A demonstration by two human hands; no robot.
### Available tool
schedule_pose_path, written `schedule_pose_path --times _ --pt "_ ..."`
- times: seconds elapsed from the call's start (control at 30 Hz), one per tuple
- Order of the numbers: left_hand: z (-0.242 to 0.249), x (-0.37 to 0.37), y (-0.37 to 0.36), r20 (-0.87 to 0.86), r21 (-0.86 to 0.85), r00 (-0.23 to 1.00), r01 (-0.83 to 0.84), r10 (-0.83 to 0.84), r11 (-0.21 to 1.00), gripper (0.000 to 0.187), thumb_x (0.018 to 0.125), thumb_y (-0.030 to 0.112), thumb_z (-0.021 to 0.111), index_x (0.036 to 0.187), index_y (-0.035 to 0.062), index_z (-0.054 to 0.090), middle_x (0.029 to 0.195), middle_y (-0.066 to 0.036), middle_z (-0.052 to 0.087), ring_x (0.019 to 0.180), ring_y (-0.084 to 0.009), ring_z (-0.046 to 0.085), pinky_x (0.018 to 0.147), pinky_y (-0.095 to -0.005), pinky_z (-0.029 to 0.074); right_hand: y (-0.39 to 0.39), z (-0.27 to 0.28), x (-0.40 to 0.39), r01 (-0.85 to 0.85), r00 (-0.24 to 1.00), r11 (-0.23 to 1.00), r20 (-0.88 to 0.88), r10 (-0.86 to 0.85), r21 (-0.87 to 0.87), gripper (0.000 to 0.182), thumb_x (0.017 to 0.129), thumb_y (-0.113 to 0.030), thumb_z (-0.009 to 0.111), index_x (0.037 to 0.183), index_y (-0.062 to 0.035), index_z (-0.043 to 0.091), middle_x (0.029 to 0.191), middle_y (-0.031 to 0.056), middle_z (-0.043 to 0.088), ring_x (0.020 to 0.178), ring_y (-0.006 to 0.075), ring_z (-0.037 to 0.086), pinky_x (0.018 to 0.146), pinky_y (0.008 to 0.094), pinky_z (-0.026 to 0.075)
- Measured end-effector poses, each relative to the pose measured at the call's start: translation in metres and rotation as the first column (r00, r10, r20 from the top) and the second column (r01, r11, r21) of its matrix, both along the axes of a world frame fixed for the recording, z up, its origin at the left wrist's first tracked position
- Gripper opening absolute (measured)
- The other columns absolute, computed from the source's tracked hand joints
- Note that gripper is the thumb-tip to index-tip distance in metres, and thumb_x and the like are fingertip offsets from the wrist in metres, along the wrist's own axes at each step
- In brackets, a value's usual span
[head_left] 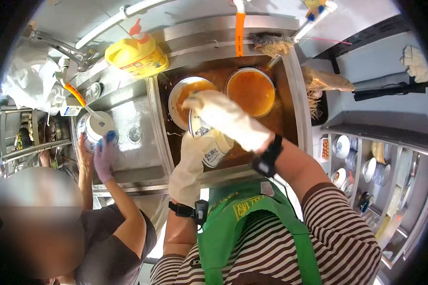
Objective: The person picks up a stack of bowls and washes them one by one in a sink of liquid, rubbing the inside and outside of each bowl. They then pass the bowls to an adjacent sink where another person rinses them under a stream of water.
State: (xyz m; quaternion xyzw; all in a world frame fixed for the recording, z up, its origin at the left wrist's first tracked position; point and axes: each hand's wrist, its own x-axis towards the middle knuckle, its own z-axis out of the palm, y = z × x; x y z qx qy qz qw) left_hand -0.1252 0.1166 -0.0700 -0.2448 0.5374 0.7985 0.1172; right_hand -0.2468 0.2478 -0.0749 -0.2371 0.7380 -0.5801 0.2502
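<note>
Over the right sink (290, 128), my left hand (191, 154), in a pale glove, holds a white bowl with a blue pattern (213, 154) from its left side. My right hand (207, 107), also gloved, reaches across the upper part of this bowl; its fingertips are blurred, and what they hold cannot be made out. Behind my right hand, a white bowl with orange-brown liquid (176, 102) is partly hidden. To the right, a round container full of orange liquid (250, 92) stands in the brown water of the sink.
At the left sink (128, 166), a co-worker's gloved hand (103, 159) touches a white bowl (97, 124) with something blue. A yellow jug (137, 57) stands on the back ledge. An orange hose (240, 33) hangs above the right sink, beside a scrubber (275, 46). Shelves of bowls (341, 146) stand right.
</note>
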Motion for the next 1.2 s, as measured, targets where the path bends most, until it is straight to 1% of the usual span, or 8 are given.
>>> schedule_pose_path --times 0.23,0.3,0.53,0.73,0.83,1.0,1.07,1.2 --pt "-0.004 0.001 -0.022 -0.079 0.298 0.997 0.033 -0.01 0.954 0.048 0.097 0.012 0.07 0.141 -0.0043 0.065 0.125 -0.011 0.075 0.108 -0.0213 0.075 0.095 -0.0353 0.06 0.061 -0.02 0.039 0.406 0.709 0.903 0.673 -0.211 -0.145 0.046 0.115 -0.025 0.054 0.156 -0.0061 0.057 0.159 0.0068 0.058 0.144 0.0161 0.054 0.124 0.0328 0.039" --pt "-0.006 0.0 -0.021 -0.071 0.327 0.99 -0.092 0.122 0.94 0.048 0.099 0.013 0.069 0.143 -0.0048 0.064 0.127 -0.011 0.074 0.111 -0.0214 0.074 0.097 -0.0347 0.059 0.043 -0.092 0.032 0.471 0.507 0.879 0.839 -0.199 -0.076 0.071 0.109 -0.063 0.052 0.145 -0.0035 0.066 0.147 0.0137 0.066 0.138 0.0224 0.057 0.115 0.0355 0.043" --pt "-0.005 0.047 0.008 -0.17 0.035 0.943 -0.283 0.285 0.958 0.046 0.108 0.026 0.066 0.142 -0.0043 0.063 0.128 -0.01 0.073 0.11 -0.0195 0.072 0.094 -0.0337 0.059 -0.001 -0.061 0.115 0.662 0.73 0.75 -0.233 -0.642 0.009 0.039 0.111 -0.012 0.056 0.148 -0.0004 0.06 0.144 0.0292 0.065 0.135 0.0416 0.063 0.113 0.0444 0.051" --pt "-0.03 -0.015 0.024 -0.184 0.023 0.868 -0.465 0.461 0.885 0.038 0.103 0.017 0.075 0.135 -0.0022 0.067 0.115 -0.01 0.074 0.099 -0.0162 0.071 0.089 -0.032 0.058 -0.009 -0.051 0.087 0.436 0.869 0.887 -0.184 -0.459 -0.155 0.047 0.11 -0.003 0.053 0.157 -0.0004 0.053 0.154 0.0184 0.061 0.144 0.0266 0.056 0.12 0.0364 0.044" --pt "-0.029 0.004 0.001 -0.106 -0.205 0.96 -0.277 0.26 0.939 0.025 0.104 0.023 0.078 0.118 0.0028 0.075 0.106 -0.004 0.077 0.09 -0.0109 0.069 0.075 -0.0291 0.056 -0.004 -0.029 0.048 0.383 0.889 0.903 0.344 -0.302 -0.196 0.042 0.113 -0.016 0.053 0.152 -0.0041 0.06 0.148 0.0141 0.066 0.135 0.023 0.061 0.117 0.0331 0.045" --pt "0.01 0.095 -0.05 0.133 -0.984 0.755 0.178 -0.642 0.006 0.04 0.087 0.002 0.072 0.127 0.0005 0.074 0.108 -0.011 0.079 0.098 -0.0304 0.077 0.079 -0.0323 0.06 0.009 -0.061 0.029 0.393 0.848 0.92 0.392 -0.357 -0.011 0.044 0.116 -0.036 0.05 0.144 -0.0062 0.066 0.139 0.0164 0.071 0.129 0.0228 0.065 0.111 0.032 0.047" --pt "0.002 0.093 -0.052 -0.213 -0.666 0.958 0.0 -0.19 0.746 0.044 0.091 0.007 0.073 0.135 0.0 0.07 0.114 -0.01 0.078 0.104 -0.0283 0.077 0.083 -0.0338 0.062 0.018 -0.084 0.038 0.336 0.924 0.939 0.168 -0.343 0.07 0.043 0.117 -0.036 0.05 0.138 -0.0034 0.067 0.134 0.0178 0.072 0.126 0.0247 0.066 0.109 0.0347 0.049" --pt "0.093 0.017 -0.051 -0.105 0.166 0.933 -0.324 0.343 0.931 0.046 0.097 0.01 0.075 0.141 0.0009 0.065 0.117 -0.005 0.077 0.103 -0.0227 0.076 0.093 -0.0344 0.06 0.03 -0.114 0.057 0.146 0.798 0.967 0.552 -0.24 0.209 0.041 0.113 -0.031 0.056 0.144 -0.0068 0.066 0.129 0.0178 0.075 0.114 0.0292 0.072 0.096 0.0401 0.056"
